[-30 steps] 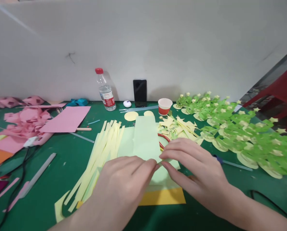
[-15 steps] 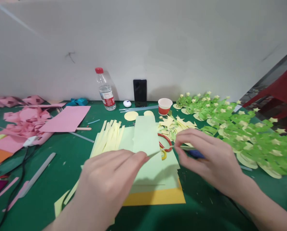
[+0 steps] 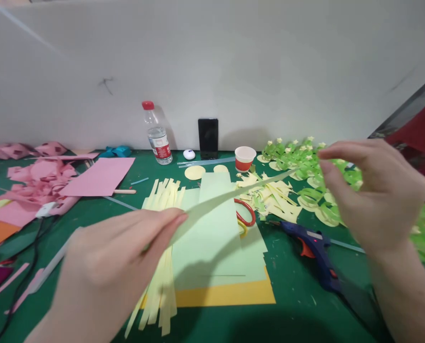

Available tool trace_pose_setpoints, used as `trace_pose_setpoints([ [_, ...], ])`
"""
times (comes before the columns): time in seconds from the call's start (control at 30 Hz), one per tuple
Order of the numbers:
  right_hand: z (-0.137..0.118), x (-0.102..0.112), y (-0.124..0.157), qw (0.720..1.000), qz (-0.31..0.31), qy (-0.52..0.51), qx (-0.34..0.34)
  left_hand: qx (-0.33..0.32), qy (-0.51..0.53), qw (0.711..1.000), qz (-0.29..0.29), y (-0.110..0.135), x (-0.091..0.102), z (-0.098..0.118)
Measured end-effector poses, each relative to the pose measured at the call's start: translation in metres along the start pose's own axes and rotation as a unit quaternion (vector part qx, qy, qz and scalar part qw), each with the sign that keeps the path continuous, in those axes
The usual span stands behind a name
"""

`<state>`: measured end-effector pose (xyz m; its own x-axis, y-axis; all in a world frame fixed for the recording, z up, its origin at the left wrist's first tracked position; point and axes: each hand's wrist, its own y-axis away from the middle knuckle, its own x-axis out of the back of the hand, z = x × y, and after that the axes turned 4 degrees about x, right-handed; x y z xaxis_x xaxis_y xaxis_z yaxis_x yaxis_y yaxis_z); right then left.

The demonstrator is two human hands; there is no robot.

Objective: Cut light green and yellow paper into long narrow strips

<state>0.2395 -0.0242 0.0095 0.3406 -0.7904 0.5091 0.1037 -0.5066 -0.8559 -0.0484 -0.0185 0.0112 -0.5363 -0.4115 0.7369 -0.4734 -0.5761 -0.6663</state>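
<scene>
A narrow pale green paper strip (image 3: pixel 230 196) slants up to the right above the work area. My left hand (image 3: pixel 119 257) pinches its near end between thumb and fingers. Past the strip's far end, my right hand (image 3: pixel 376 190) is raised with thumb and forefinger curled, their tips slightly apart, and nothing visible between them. Below lie pale green paper sheets (image 3: pixel 212 257) on a yellow sheet (image 3: pixel 226 296). A bundle of pale yellow strips (image 3: pixel 164 286) lies at their left side, partly behind my left hand. Scissors with a red handle (image 3: pixel 246 212) stick out from under the paper.
A blue glue gun (image 3: pixel 314 245) lies below my right hand. Green paper plants (image 3: pixel 315 190) stand at right, beside cut yellow paper stars (image 3: pixel 269 195). A paper cup (image 3: pixel 244 159), phone (image 3: pixel 208 138) and water bottle (image 3: pixel 158 138) stand along the wall. Pink paper (image 3: pixel 100 177) lies left.
My right hand has moved up and right, off the strip, uncovering the glue gun. My left hand has shifted left with the strip, which now shows its broad side.
</scene>
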Motion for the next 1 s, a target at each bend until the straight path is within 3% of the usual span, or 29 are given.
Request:
trace_pose_setpoints([
  [0.1, -0.034, -0.001, 0.006, 0.991, -0.043, -0.094, 0.085, -0.033, -0.005, 0.999, 0.003, -0.012, -0.014, 0.021],
  [0.2, -0.052, -0.007, 0.015, 0.973, -0.115, -0.169, 0.108, -0.031, 0.029, 0.999, -0.031, -0.014, -0.023, 0.027],
  [0.63, -0.065, -0.015, 0.031, 0.960, -0.158, -0.198, 0.123, -0.035, 0.148, 0.985, -0.080, -0.008, -0.047, 0.036],
  [0.8, -0.057, -0.011, 0.030, 0.964, -0.160, -0.181, 0.111, 0.005, 0.115, 0.991, -0.071, -0.014, -0.042, 0.023],
  [1.0, -0.037, -0.001, 0.015, 0.973, -0.171, -0.127, 0.084, 0.124, 0.068, 0.986, -0.085, -0.028, -0.039, -0.010],
])
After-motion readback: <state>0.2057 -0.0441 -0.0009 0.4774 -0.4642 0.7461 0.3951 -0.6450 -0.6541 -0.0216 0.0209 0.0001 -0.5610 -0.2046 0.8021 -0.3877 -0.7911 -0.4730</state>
